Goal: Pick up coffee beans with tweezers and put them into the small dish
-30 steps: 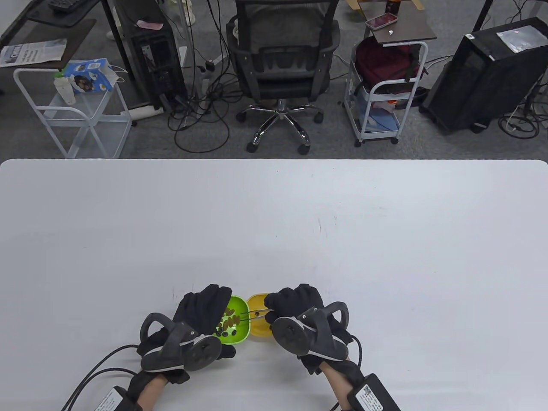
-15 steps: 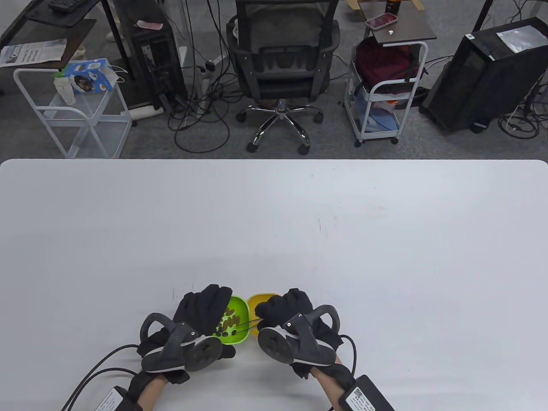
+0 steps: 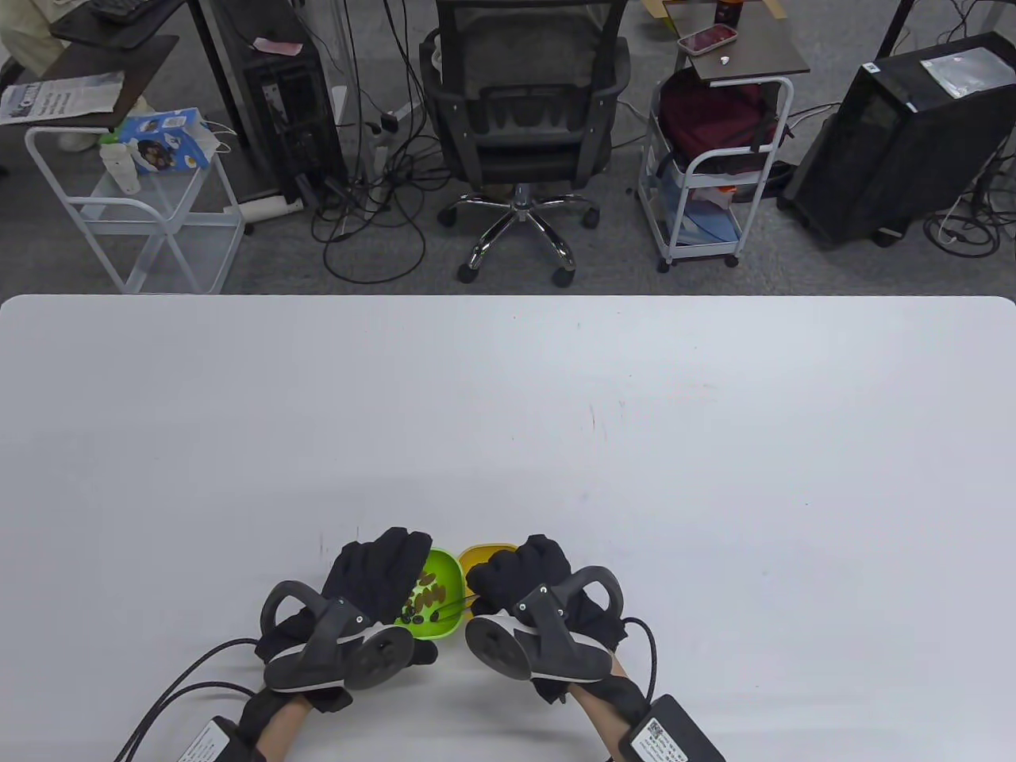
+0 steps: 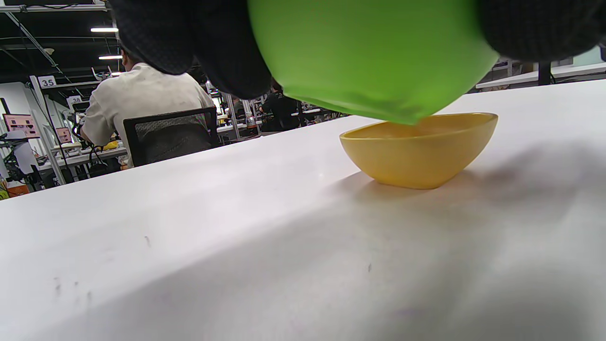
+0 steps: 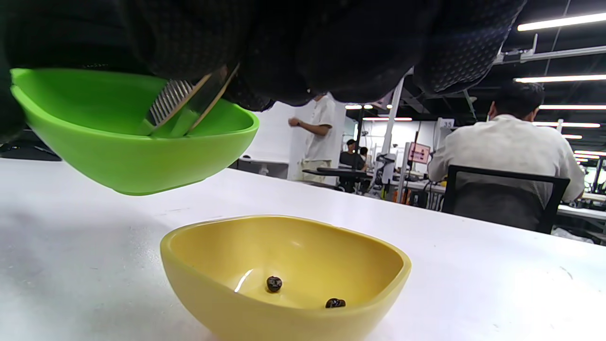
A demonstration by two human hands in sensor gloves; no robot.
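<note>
While the left hand holds the green bowl tilted and lifted off the table, the right hand pinches the tweezers, whose tips reach into that bowl among the coffee beans. Just right of the green bowl, the yellow dish sits on the table with two beans inside.

The white table lies open across the middle and upper part of the table view. At the bottom centre, the green bowl and yellow dish crowd together between both hands, the bowl raised off the surface.
</note>
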